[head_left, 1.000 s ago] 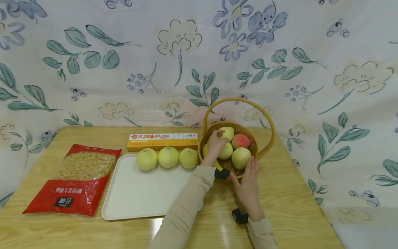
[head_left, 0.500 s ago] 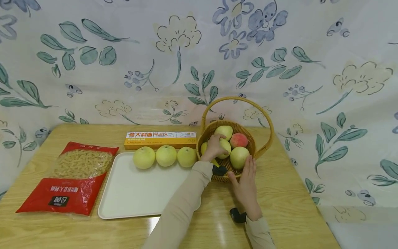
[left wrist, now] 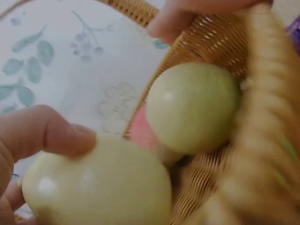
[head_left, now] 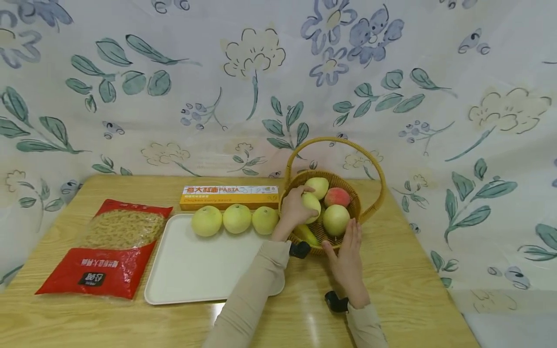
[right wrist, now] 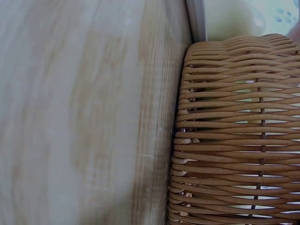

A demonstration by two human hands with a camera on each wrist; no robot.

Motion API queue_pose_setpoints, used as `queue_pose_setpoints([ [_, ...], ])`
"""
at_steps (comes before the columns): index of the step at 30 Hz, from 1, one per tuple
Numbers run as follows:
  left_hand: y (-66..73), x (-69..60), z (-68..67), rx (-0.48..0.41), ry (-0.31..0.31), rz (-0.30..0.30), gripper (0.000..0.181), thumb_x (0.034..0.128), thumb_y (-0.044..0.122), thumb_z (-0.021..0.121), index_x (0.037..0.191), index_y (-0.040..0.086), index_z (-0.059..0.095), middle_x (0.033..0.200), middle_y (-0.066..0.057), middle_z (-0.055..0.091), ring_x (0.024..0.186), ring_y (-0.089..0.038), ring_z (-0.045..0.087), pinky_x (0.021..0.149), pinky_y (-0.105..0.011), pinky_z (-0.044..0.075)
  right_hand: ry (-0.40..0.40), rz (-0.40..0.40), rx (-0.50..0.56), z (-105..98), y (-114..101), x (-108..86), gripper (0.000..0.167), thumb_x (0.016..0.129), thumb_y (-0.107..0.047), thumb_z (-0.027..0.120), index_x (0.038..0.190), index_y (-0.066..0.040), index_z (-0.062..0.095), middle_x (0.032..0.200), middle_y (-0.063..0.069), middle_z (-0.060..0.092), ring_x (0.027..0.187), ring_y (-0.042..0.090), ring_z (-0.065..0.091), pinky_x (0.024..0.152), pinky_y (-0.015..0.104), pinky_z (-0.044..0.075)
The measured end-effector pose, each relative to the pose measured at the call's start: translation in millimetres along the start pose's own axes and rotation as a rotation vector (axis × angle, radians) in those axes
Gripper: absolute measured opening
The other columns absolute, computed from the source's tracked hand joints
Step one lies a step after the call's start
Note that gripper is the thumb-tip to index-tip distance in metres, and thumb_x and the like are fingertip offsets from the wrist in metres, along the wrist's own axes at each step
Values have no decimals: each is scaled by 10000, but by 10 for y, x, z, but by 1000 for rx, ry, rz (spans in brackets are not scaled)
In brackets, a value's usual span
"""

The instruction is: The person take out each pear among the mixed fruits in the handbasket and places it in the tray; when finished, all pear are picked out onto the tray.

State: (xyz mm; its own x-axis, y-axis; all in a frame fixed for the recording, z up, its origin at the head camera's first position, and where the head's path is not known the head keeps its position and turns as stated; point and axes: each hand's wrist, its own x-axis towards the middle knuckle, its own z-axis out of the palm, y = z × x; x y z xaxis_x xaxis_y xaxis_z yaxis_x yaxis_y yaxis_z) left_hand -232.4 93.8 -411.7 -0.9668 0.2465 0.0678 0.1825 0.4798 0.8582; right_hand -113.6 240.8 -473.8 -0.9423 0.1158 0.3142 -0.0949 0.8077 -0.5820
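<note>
In the head view my left hand (head_left: 296, 210) grips a smooth pale green fruit (head_left: 311, 205) inside the wicker basket (head_left: 358, 205). The left wrist view shows its thumb (left wrist: 61, 133) pressed along this oval fruit (left wrist: 108, 187). My right hand (head_left: 345, 266) lies with extended fingers against the basket's near right rim. A second pale green fruit (head_left: 336, 220), a third one (head_left: 318, 187) at the back and a pink-red peach (head_left: 337, 197) rest in the basket. A yellow banana (head_left: 307, 235) lies at its near left, partly behind my left wrist.
A white tray (head_left: 191, 270) left of the basket bears three round yellow-green fruits (head_left: 237, 218) along its back edge. Behind it lies a pasta box (head_left: 228, 195); at far left, a red pasta bag (head_left: 104, 251). The basket's tall handle (head_left: 337, 139) arches over its far side.
My left hand came back from the far fruit, took hold of the middle pale green fruit and shifted slightly left with it. More of the banana shows. The right hand stays at the rim.
</note>
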Motion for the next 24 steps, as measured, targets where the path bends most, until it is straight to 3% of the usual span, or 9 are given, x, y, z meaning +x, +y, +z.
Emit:
queue_pose_setpoints([
  [5, 55, -265, -113, -67, 0, 95, 571, 709, 97, 798, 1242, 191, 617, 1289, -72, 590, 1065, -263, 571, 851, -426, 509, -6, 12, -1, -25, -2, -5, 937, 965, -475, 503, 1518, 81, -11, 1583, 316, 8, 1469, 470, -29, 1125, 659, 170],
  [9, 105, -414, -178, -130, 42, 127, 577, 691, 91, 774, 1234, 211, 624, 1295, -69, 587, 1039, -252, 533, 791, -385, 484, -10, 26, 11, -22, -23, -3, 931, 963, -436, 537, 1516, 86, 0, 1582, 316, 16, 1473, 462, -29, 1137, 645, 159],
  [14, 101, -581, -305, -184, 136, 127, 591, 680, 79, 759, 1235, 227, 621, 1236, -70, 602, 1052, -266, 519, 777, -370, 450, -15, 38, 22, -10, -20, -4, 928, 962, -423, 547, 1515, 90, 6, 1581, 317, 18, 1476, 454, -33, 1143, 637, 156],
  [19, 1, -774, -501, -149, 275, 104, 621, 661, 77, 758, 1242, 241, 615, 1265, -61, 587, 1078, -297, 479, 827, -402, 377, -21, 38, 20, -14, -9, -16, 922, 970, -428, 530, 1517, 82, -10, 1581, 316, 11, 1475, 457, -37, 1133, 647, 168],
  [24, -93, -865, -770, -121, 377, 46, 645, 644, 71, 762, 1250, 223, 603, 1325, -70, 550, 1142, -333, 451, 913, -489, 373, -32, 42, 11, -29, -28, -13, 919, 974, -425, 524, 1522, 67, -27, 1584, 311, 4, 1477, 451, -42, 1136, 639, 172],
])
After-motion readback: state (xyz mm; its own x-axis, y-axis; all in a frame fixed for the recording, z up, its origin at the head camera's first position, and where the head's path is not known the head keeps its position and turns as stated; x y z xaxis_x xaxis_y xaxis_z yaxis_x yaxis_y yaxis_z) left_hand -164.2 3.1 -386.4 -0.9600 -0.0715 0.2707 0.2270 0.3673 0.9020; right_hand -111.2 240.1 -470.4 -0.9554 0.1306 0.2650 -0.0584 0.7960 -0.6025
